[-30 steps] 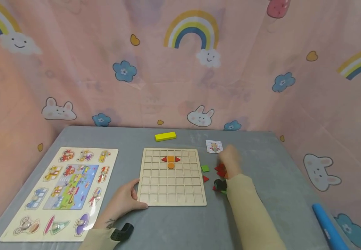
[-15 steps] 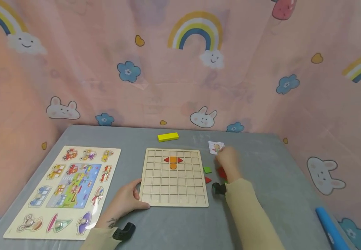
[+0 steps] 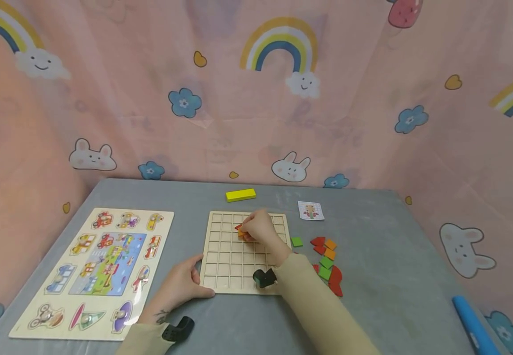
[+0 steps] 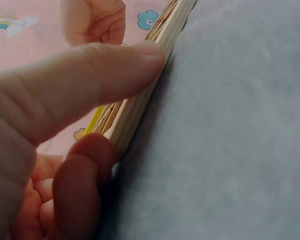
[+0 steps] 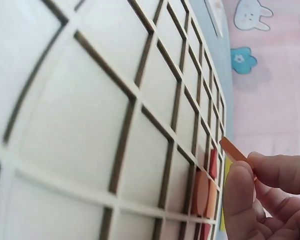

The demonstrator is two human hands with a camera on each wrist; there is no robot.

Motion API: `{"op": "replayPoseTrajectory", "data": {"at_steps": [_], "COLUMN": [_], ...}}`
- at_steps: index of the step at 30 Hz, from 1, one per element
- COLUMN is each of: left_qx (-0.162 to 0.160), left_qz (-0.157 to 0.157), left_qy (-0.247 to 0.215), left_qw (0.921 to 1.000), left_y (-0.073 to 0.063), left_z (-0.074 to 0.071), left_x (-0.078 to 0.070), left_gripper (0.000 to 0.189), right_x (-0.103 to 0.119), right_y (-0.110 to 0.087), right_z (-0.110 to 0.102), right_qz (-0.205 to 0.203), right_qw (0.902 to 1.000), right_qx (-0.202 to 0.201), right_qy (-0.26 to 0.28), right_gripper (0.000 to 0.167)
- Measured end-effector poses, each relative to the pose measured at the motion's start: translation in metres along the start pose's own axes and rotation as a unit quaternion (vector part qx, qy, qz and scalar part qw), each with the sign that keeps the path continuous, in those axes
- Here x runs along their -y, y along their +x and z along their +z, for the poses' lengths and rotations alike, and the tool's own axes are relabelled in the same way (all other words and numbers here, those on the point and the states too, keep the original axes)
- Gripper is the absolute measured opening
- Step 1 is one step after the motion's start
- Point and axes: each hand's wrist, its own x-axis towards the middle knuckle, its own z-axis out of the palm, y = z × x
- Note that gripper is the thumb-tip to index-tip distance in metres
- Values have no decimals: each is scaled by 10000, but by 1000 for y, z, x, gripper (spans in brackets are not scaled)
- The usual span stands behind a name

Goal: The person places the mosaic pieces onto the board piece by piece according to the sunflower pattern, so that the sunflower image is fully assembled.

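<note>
A wooden grid board [image 3: 221, 266] lies on the table. My left hand [image 3: 181, 283] holds its near left corner, the thumb [image 4: 115, 70] along the front edge and a curled finger at the side. Over the board's upper part, my right hand [image 3: 263, 231] pinches a thin orange piece [image 5: 234, 152] between thumb and finger. Below that piece in the right wrist view, an orange round piece [image 5: 202, 192], an orange square [image 5: 211, 201] and red triangles [image 5: 213, 163] sit in the grid. The right hand hides part of them in the head view.
Right of the board lie red [image 3: 335, 281], orange [image 3: 330, 244] and green [image 3: 297, 241] pieces. A small pattern card [image 3: 311, 210] is behind them. A yellow block [image 3: 240, 195] lies beyond the board, a picture puzzle [image 3: 163, 224] to the left, a blue cylinder [image 3: 474, 323] at far right.
My right hand has moved left from the loose pieces near the card to above the board, with an orange piece pinched. My left hand stays at the board's corner.
</note>
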Motion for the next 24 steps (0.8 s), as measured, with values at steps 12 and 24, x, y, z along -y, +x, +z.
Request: {"op": "replayPoseTrajectory", "data": {"at_steps": [12, 24], "left_qx": [10, 25], "left_qz": [-26, -37], "left_qy": [-82, -90], "left_qw": [10000, 10000], "left_y": [1, 0], "left_z": [0, 0], "left_x": [1, 1], "left_gripper": [96, 97], "right_x": [2, 6], "right_y": [1, -2], "right_z": [20, 26], "right_qz": [-194, -601], "right_qw": [9952, 9536], "right_qx": [-236, -644], "right_qy": [-935, -2879], "right_gripper": [12, 22]}}
